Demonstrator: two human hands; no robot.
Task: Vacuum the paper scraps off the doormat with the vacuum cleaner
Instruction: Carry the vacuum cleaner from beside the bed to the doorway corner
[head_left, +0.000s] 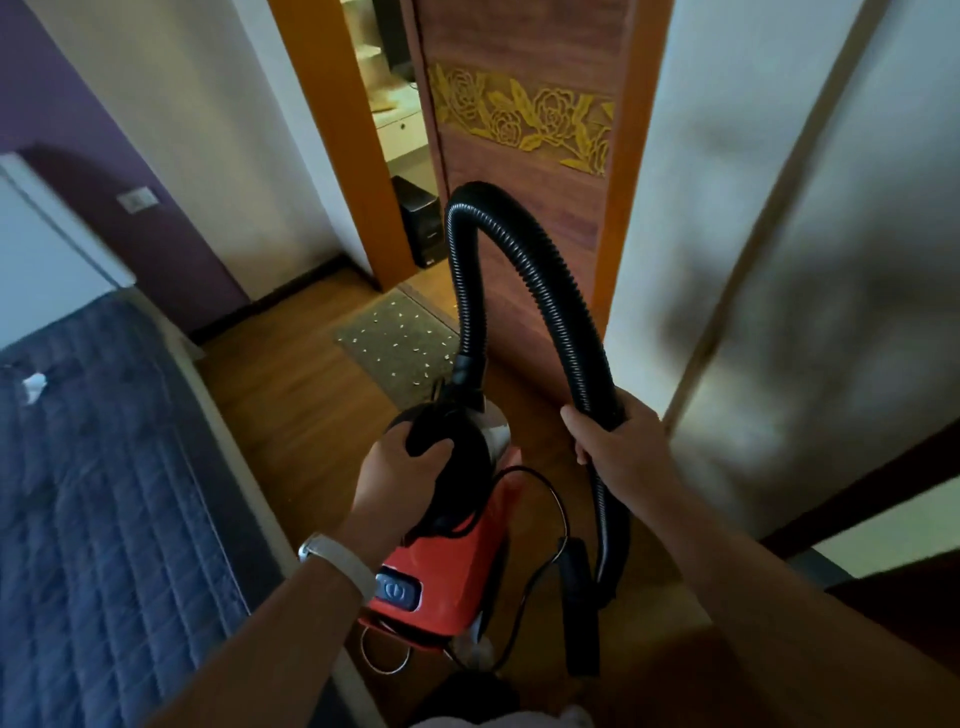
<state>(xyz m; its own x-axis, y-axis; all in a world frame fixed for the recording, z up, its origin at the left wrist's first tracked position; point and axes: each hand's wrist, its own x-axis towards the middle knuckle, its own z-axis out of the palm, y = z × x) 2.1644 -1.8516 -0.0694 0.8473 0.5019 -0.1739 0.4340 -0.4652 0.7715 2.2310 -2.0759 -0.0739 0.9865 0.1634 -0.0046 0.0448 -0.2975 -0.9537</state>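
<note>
My left hand (402, 467) grips the vacuum (447, 551) handle, my right hand (618, 441) grasps the hose (545, 280), and the mat (400, 343) ahead is full of scraps (387, 332), nothing cleaned yet.

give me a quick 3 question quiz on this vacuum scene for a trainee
1. True or false: the left hand grips the top of the vacuum.
2. What does the right hand hold? A) the hose B) a broom C) nothing
3. Fill in: the scraps lie on the ____.

Key
1. True
2. A
3. doormat
</note>
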